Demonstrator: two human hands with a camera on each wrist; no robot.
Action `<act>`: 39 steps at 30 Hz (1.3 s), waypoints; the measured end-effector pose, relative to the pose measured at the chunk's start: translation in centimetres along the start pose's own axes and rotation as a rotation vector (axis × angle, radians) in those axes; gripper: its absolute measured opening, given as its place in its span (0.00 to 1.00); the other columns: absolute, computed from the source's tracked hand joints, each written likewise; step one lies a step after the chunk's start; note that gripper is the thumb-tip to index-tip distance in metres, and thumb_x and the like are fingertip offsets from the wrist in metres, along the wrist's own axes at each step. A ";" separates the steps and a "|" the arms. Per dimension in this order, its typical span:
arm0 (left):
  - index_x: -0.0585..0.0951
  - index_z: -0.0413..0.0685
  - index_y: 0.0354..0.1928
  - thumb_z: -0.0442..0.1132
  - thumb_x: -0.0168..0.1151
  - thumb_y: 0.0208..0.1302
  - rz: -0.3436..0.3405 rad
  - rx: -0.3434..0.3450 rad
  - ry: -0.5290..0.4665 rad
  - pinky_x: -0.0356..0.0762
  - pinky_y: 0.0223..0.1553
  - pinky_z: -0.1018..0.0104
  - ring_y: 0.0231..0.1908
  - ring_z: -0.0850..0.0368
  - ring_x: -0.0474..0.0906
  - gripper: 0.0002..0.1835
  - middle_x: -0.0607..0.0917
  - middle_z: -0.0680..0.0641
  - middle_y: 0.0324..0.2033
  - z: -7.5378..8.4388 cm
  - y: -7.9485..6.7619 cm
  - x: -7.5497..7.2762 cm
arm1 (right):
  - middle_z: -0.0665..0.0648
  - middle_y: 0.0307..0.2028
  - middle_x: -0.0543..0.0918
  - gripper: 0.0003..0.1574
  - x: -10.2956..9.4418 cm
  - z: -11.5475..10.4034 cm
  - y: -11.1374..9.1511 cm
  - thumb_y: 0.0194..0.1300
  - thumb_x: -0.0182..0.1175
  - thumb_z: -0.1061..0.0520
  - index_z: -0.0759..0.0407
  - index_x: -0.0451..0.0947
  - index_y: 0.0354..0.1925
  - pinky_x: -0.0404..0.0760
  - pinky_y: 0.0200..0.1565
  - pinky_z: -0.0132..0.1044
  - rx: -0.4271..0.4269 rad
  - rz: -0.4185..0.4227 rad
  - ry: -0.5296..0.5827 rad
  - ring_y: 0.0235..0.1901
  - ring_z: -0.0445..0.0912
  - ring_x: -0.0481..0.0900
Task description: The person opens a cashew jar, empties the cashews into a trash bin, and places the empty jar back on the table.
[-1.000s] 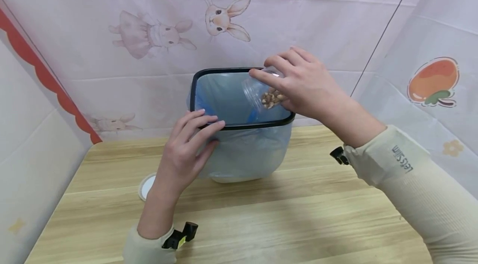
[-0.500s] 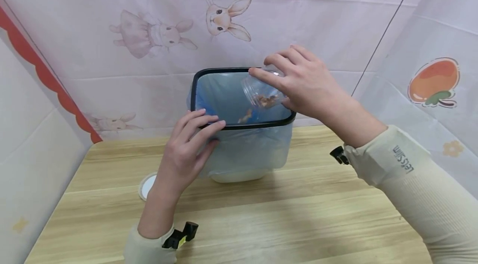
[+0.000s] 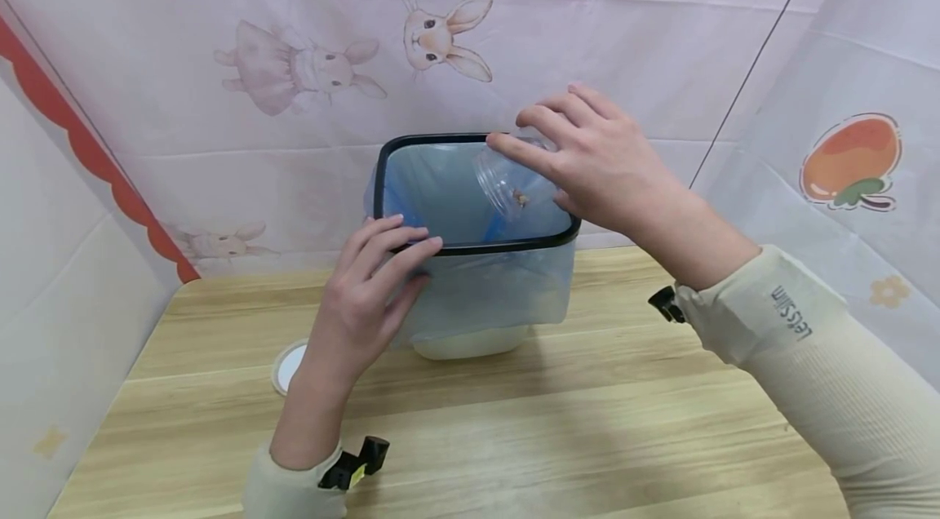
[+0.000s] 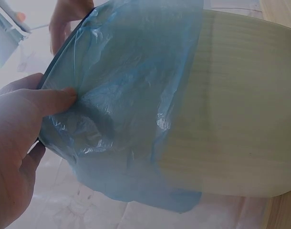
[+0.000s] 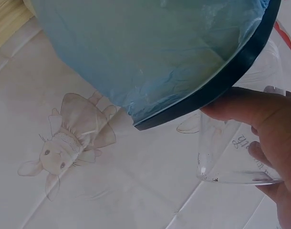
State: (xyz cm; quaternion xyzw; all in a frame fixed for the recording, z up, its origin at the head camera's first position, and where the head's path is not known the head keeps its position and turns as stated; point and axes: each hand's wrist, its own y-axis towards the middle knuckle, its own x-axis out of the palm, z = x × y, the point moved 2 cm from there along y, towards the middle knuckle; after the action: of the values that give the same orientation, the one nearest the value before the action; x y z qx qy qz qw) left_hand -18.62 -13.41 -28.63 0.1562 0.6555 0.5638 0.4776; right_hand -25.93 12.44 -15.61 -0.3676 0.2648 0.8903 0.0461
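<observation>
A bin with a black rim (image 3: 507, 244) stands on the table, lined with a translucent blue bag (image 3: 499, 286) folded over its outside. My left hand (image 3: 360, 303) grips the near left part of the rim, fingers over the top and thumb (image 4: 59, 101) against the bag outside. With my right hand (image 3: 595, 160) I hold a clear plastic jar (image 3: 503, 172) tipped over the bin's opening, its mouth facing left and down. A few brown, nut-like pieces (image 3: 520, 198) show at the jar's mouth. The right wrist view shows the jar's base (image 5: 231, 179) see-through. The bin's floor is hidden.
A round white lid (image 3: 289, 368) lies on the wooden table (image 3: 602, 413) left of the bin, partly behind my left forearm. Close behind the bin rises a wall sheet (image 3: 308, 176) printed with rabbits. Side sheets stand at left and right.
The brown pieces have poured from the tilted jar into the bin, leaving only a few. Both hands stay nearly where they were. The bag's lower edge on the bin's front has shifted up slightly.
</observation>
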 end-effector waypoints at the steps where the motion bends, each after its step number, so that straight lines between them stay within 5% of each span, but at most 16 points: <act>1: 0.83 0.48 0.57 0.25 0.75 0.51 0.000 0.000 0.000 0.64 0.69 0.44 0.62 0.38 0.73 0.29 0.83 0.42 0.54 0.0 0.0 0.0 | 0.62 0.56 0.78 0.52 0.0 0.0 0.0 0.42 0.78 0.61 0.47 0.72 0.67 0.69 0.65 0.57 -0.007 0.016 -0.006 0.57 0.59 0.73; 8: 0.83 0.49 0.58 0.26 0.75 0.52 -0.005 -0.003 0.004 0.64 0.69 0.43 0.62 0.39 0.72 0.28 0.83 0.42 0.54 0.0 0.0 0.0 | 0.61 0.56 0.80 0.38 -0.2 -0.3 0.4 0.64 0.58 0.74 0.44 0.75 0.65 0.62 0.71 0.56 -0.042 0.137 -0.045 0.61 0.58 0.74; 20: 0.83 0.48 0.58 0.26 0.75 0.52 -0.005 -0.002 -0.003 0.63 0.70 0.48 0.62 0.38 0.73 0.28 0.83 0.42 0.54 0.0 0.0 -0.1 | 0.61 0.58 0.79 0.42 -0.5 -0.7 0.8 0.61 0.61 0.75 0.43 0.73 0.67 0.58 0.73 0.54 -0.076 0.142 -0.126 0.64 0.58 0.72; 32: 0.83 0.49 0.58 0.26 0.75 0.52 -0.009 -0.005 -0.002 0.63 0.70 0.48 0.62 0.38 0.72 0.29 0.83 0.42 0.54 0.0 0.0 -0.1 | 0.60 0.56 0.80 0.37 0.0 -0.4 0.2 0.67 0.54 0.75 0.44 0.75 0.65 0.60 0.72 0.55 -0.029 0.181 -0.055 0.62 0.58 0.74; 35: 0.83 0.49 0.58 0.26 0.75 0.52 -0.010 -0.007 -0.002 0.63 0.70 0.48 0.62 0.38 0.72 0.29 0.83 0.42 0.54 0.0 0.0 -0.1 | 0.60 0.57 0.80 0.38 0.0 -0.3 0.0 0.64 0.60 0.72 0.44 0.74 0.66 0.60 0.72 0.55 -0.009 0.153 -0.037 0.62 0.58 0.73; 39: 0.82 0.49 0.58 0.26 0.75 0.52 -0.010 -0.008 -0.004 0.62 0.71 0.48 0.62 0.38 0.72 0.29 0.83 0.42 0.54 0.0 -0.1 -0.1 | 0.61 0.58 0.78 0.52 -0.1 0.0 -0.6 0.45 0.77 0.64 0.45 0.72 0.68 0.62 0.71 0.56 0.035 0.114 0.002 0.62 0.59 0.72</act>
State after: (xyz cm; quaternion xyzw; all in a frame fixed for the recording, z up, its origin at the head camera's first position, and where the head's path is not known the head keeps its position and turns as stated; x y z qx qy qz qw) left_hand -18.59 -13.50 -28.64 0.1523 0.6529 0.5639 0.4822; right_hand -25.70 12.94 -15.87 -0.3519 0.3010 0.8863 0.0017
